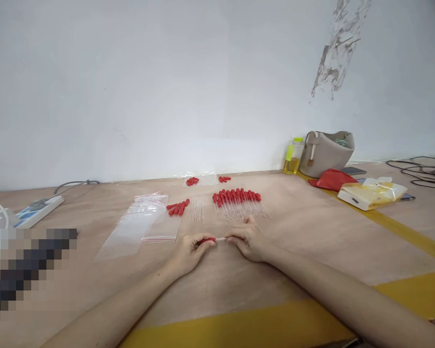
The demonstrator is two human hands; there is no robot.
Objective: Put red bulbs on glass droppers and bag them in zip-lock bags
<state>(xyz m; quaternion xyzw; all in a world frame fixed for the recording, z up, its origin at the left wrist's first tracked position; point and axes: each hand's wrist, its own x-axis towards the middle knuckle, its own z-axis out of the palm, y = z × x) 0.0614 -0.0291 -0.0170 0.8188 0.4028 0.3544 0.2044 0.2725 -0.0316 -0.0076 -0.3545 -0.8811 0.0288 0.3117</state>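
My left hand [191,252] is closed on a red rubber dropper bulb [211,239], pinched between thumb and fingers. My right hand [249,239] pinches a thin clear dropper tube [221,239], whose end meets the bulb's mouth. How deep the tube sits in the bulb is hidden. Just beyond my hands lies a row of droppers with red bulbs [237,195], tips towards me. Left of them are several bare clear tubes [197,210] side by side, and beside those a small heap of loose red bulbs [179,207].
Clear zip bags [130,224] lie left of the loose bulbs. More red bulbs [192,181] rest on plastic near the wall. A power strip [39,212] is far left. At right stand a bottle [293,157], a grey bag [326,154] and a tissue pack [371,193].
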